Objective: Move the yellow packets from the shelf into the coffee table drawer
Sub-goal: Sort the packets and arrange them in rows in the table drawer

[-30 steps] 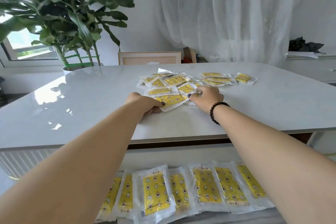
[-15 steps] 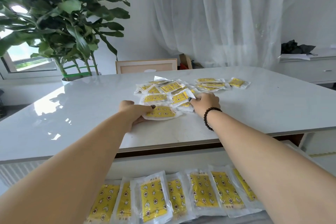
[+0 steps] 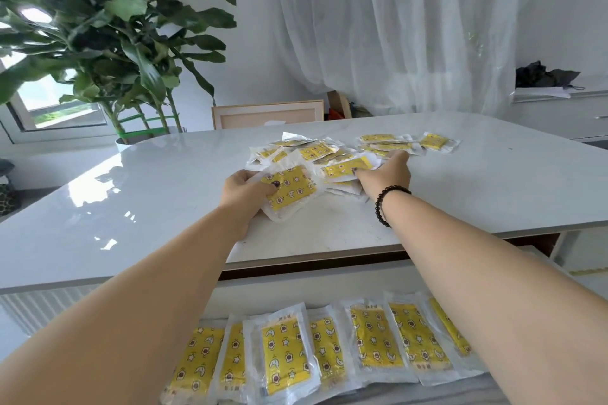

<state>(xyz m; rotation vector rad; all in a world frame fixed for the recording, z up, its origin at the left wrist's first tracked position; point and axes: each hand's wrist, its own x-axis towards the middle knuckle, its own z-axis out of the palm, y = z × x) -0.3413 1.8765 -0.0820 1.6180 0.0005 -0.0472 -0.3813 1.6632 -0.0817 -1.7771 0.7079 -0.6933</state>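
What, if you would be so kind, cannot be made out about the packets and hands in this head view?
- Drawer row: its right packets lie under the right forearm, its near ends past the bottom edge.
- Pile on the table: overlapping, too small to count.
- Right hand: fingertips hidden among packets.
- Left hand: how many packets it holds.
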